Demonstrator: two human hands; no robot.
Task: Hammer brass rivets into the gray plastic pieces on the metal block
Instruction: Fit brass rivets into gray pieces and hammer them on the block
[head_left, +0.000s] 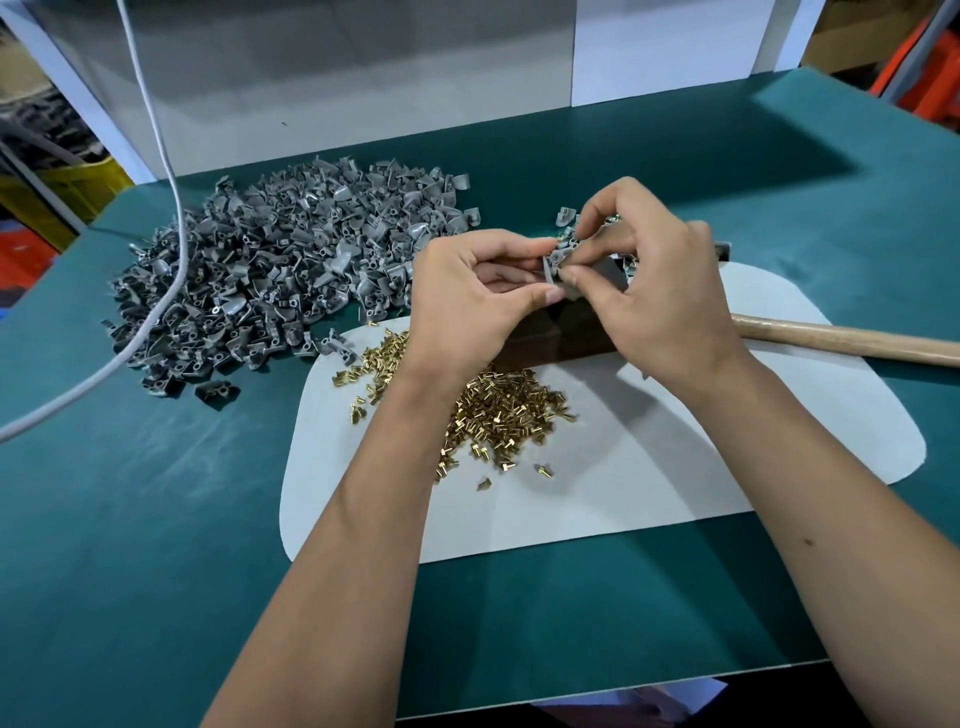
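Your bare forearms meet above the dark metal block, left hand and right hand both pinching one small gray plastic piece, the wooden hammer handle lying lengthwise right of the block, nearer your right hand.

Both my forearms reach forward and converge, bare to the elbow, wrists nearly level. My left hand lies palm-inward, knuckles up, fingers curled, with the thumb stretched right so its tip meets the right hand's fingertips. My right hand arches higher, wrist bent down, index finger and thumb pinching toward the left thumb, the other fingers curled loosely behind. The two hands touch at the fingertips, sharing one small grip between them.
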